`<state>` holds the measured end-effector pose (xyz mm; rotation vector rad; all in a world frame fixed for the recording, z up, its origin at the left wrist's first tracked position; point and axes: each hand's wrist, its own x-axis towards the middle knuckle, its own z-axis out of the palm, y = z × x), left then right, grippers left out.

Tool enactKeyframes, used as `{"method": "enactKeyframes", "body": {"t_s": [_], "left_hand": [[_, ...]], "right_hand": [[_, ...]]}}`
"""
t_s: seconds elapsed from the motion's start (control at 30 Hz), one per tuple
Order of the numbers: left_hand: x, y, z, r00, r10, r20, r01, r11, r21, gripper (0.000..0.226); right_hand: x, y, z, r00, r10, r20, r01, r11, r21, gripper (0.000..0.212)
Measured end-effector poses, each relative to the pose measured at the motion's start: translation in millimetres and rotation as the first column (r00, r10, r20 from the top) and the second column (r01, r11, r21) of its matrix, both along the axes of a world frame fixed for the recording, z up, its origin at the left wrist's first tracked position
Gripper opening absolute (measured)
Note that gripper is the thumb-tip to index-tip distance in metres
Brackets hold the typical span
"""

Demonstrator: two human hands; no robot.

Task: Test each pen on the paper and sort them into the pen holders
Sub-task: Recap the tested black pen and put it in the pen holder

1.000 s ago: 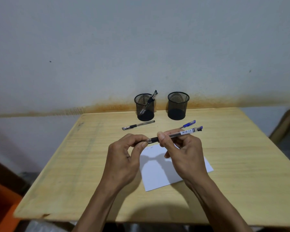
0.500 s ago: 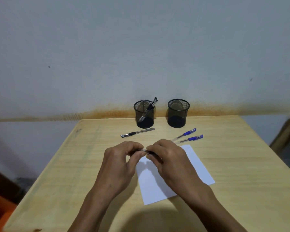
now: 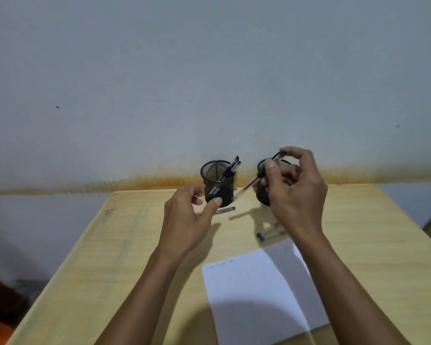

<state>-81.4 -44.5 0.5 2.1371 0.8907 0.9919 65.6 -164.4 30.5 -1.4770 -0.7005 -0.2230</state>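
The right hand (image 3: 296, 195) pinches a slim pen (image 3: 253, 181) between thumb and curled fingers; its clear plastic barrel slants down to the left, and its dark clip end rises by the fingertips. Directly behind this hand stands a round black wire-mesh pen holder (image 3: 261, 192), mostly hidden by the fingers. The left hand (image 3: 187, 220) hovers loose, fingers softly curved and holding nothing. Just beyond its fingertips stands a second cylindrical mesh holder (image 3: 218, 183), with dark-capped pens (image 3: 230, 168) leaning against its rim. Beneath the left thumb a clear-barrelled pen (image 3: 225, 210) lies flat on the pale, grained wooden bench (image 3: 125, 257). Below the right hand, near the wrist, lies another pen with a purple end (image 3: 260, 236), its body blurred. A smooth white rectangular sheet of paper (image 3: 254, 295) lies under the right forearm, faint scribbles along its far edge.
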Motion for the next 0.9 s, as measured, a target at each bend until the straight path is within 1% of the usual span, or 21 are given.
{"method": "enactKeyframes", "body": {"t_s": [0.07, 0.1, 0.2, 0.3, 0.43, 0.57, 0.6, 0.73, 0.83, 0.9], "left_hand": [[17.1, 18.7, -1.1, 0.999, 0.025, -0.024, -0.025, 1.0, 0.005, 0.047], [24.7, 27.4, -2.3, 0.999, 0.035, -0.039, -0.035, 0.999, -0.001, 0.053], [40.5, 49.1, -9.1, 0.996, 0.049, -0.078, -0.053, 0.997, -0.05, 0.07], [48.6, 62.4, -15.7, 0.993, 0.038, -0.116, -0.049, 0.995, -0.086, 0.076], [54.6, 70.4, -20.9, 0.991, 0.023, -0.128, -0.033, 0.997, -0.076, 0.076], [58.3, 73.3, -21.8, 0.992, -0.009, -0.122, -0.002, 0.997, -0.082, 0.074], [58.9, 73.8, -21.5, 0.992, -0.014, -0.124, 0.004, 0.997, -0.081, 0.074], [60.2, 76.2, -21.1, 0.992, -0.013, -0.124, 0.002, 0.996, -0.087, 0.074], [59.9, 76.2, -19.3, 0.992, -0.014, -0.124, 0.004, 0.996, -0.086, 0.072], [59.0, 76.1, -17.5, 0.993, -0.02, -0.118, 0.008, 0.995, -0.098, 0.07]], "right_hand": [[12.7, 15.4, 8.5, 0.998, -0.039, -0.056, 0.043, 0.997, 0.062, 0.017], [18.5, 23.0, 9.9, 0.996, -0.056, -0.069, 0.061, 0.996, 0.068, 0.014], [31.5, 43.2, 3.4, 0.995, -0.071, -0.076, 0.071, 0.997, 0.001, 0.013], [38.3, 57.6, -9.7, 0.997, -0.036, -0.071, 0.029, 0.995, -0.099, 0.014], [42.7, 71.7, -23.5, 0.997, -0.054, -0.047, 0.042, 0.971, -0.237, 0.019], [40.1, 86.7, -25.0, 0.997, -0.03, -0.07, 0.004, 0.938, -0.346, 0.02], [39.1, 89.7, -24.7, 0.996, -0.023, -0.084, -0.008, 0.935, -0.355, 0.021], [35.2, 98.1, -27.3, 0.984, 0.002, -0.18, -0.059, 0.949, -0.31, 0.027], [31.8, 99.5, -28.8, 0.977, -0.003, -0.214, -0.063, 0.951, -0.303, 0.03], [29.4, 96.8, -28.5, 0.972, -0.013, -0.237, -0.061, 0.95, -0.305, 0.029]]}}
